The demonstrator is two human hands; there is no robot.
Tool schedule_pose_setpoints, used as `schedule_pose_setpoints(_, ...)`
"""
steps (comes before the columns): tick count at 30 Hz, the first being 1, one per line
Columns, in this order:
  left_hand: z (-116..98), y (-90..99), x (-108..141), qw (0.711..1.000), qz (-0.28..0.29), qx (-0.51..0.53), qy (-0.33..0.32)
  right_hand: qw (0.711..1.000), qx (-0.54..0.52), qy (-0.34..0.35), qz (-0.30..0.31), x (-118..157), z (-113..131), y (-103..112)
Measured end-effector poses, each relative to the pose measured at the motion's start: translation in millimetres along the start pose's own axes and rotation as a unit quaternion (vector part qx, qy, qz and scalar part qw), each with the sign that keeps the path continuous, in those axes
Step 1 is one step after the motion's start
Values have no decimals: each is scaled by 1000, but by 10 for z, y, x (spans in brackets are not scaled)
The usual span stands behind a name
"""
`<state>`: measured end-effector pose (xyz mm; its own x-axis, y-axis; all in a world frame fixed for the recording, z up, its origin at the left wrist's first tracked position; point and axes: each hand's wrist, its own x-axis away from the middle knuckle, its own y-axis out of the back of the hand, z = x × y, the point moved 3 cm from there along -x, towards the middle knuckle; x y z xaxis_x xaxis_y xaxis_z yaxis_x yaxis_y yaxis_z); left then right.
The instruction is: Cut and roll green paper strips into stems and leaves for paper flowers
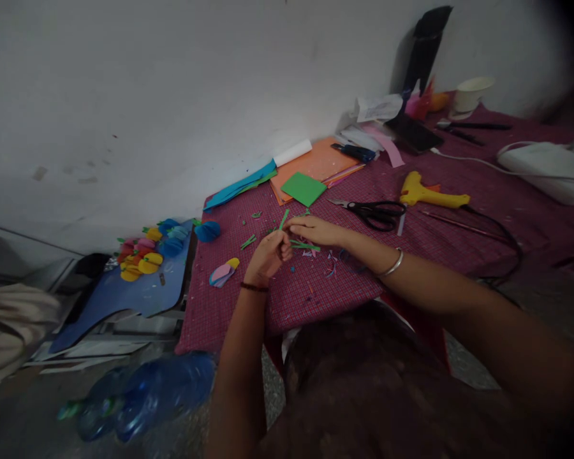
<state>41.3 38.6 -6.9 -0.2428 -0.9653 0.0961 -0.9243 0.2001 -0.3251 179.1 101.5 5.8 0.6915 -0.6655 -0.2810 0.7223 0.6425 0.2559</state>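
Note:
My left hand [273, 250] is closed, with a thin green paper strip [284, 219] standing up from its fingertips. My right hand [310, 230] meets it at the strip, its fingers reaching to the left; what its fingertips pinch, if anything, is hidden. More green strips [307, 245] lie under my right hand, and crossed green strips [249, 241] lie left of my left hand. A stack of coloured paper ovals [223, 273] rests near the table's left edge. Behind my hands a green paper square [303, 189] sits on orange sheets [323, 164].
Black-handled scissors [375, 213] and a yellow glue gun [433, 191] lie to the right, its cord trailing off the table. A blue cutter [356, 152] rests on the sheets. Paper fruits [146, 252] fill part of a blue board [138, 296] at left. Large bottles [157, 392] lie on the floor.

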Motion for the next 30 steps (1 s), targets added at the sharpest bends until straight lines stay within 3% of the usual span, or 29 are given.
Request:
schedule_pose_setpoints(3,-59,49,14,999,-31,16,-23,999,-2,-19,-29,-16,-25,96)
schedule_pose_setpoints(5,-98,97,23,993,-84,12,-83,997,-26,-33,-58,-15,-47,137)
schedule_pose_setpoints(8,-146,153,79,957,-192,-30,-217,983,-106,-80,-130,2,-98,144)
schedule_pose_setpoints(10,-151,135,121,934,-227,-96,-260,964,-183,-115,-153,15,-135,95)
schedule_pose_setpoints(14,-115,-27,137,913,-192,-262,-248,940,-313,-102,-92,13,-141,-50)
schedule_pose_setpoints(18,-24,-194,85,894,-140,-357,-230,939,-321,-110,-59,20,-139,-95)
schedule_pose_setpoints(23,28,-256,67,886,-120,-382,-232,947,-268,-100,-150,-11,-148,52)
schedule_pose_setpoints(30,-76,-158,112,897,-170,-338,-229,881,-378,-69,-277,-21,-60,519)
